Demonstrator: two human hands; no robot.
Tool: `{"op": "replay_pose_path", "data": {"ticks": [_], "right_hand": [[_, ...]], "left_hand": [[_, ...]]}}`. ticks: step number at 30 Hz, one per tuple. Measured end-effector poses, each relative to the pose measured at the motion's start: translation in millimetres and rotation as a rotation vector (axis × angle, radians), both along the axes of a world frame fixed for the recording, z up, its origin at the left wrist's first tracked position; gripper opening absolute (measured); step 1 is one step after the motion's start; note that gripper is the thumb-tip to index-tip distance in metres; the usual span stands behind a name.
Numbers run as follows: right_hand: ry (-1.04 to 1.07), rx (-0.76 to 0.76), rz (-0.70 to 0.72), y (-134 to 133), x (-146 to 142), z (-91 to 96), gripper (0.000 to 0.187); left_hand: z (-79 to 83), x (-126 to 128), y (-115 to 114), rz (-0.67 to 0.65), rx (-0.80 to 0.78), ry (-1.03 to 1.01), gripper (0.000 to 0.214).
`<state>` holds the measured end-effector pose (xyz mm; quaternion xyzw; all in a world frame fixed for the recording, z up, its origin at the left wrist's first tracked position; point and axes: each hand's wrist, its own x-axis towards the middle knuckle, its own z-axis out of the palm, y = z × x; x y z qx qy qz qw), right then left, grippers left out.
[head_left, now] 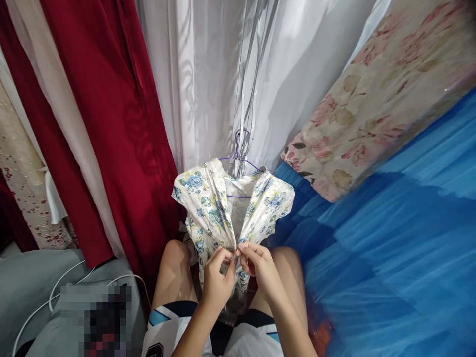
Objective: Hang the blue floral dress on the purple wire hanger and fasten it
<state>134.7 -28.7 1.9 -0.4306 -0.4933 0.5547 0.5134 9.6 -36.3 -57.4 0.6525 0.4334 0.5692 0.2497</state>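
Note:
A white sleeveless blouse (211,208) with blue and yellow-green flowers hangs in front of me on a thin purple hanger (237,154). Its neckline forms a deep V. At the bottom of that V, my left hand (219,272) pinches one front edge of the blouse. My right hand (256,263) pinches the other edge right beside it, and the fingertips of both hands nearly touch. Whether a button or other fastener sits between the fingers is too small to make out. The lower part of the blouse falls between my knees, partly hidden by my hands.
White curtain-like cloth (211,74) with hanging ribbons (247,99) is behind the blouse. Dark red fabric (111,109) hangs at left, floral cloth (357,119) and blue tulle (390,248) at right. A grey cushioned surface (33,282) with a white cable (52,292) lies at lower left.

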Motion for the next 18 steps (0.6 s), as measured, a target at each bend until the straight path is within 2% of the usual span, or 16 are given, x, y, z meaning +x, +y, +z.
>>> {"op": "replay_pose_path", "data": {"ticks": [4,8,10,13,18], "right_hand": [[0.089,-0.059,-0.029,2,-4,-10.9,0.035],[0.109,-0.113,-0.034,11,-7,-6.8,0.038],[0.124,-0.113,-0.065,18,-8,4.4,0.038],[0.162,-0.072,-0.139,34,-9,32.8,0.035],[0.179,-0.008,-0.217,79,-12,82.3,0.033]], "left_hand": [[0.6,-1,1,-0.032,-0.035,-0.008,0.015],[5.3,-1,11,-0.064,-0.082,-0.016,0.014],[10.6,-1,17,-0.086,-0.093,0.0,0.013],[21.7,-2,24,-0.142,-0.103,0.075,0.015],[34.2,-6,32,-0.244,-0.106,0.206,0.018]]}}
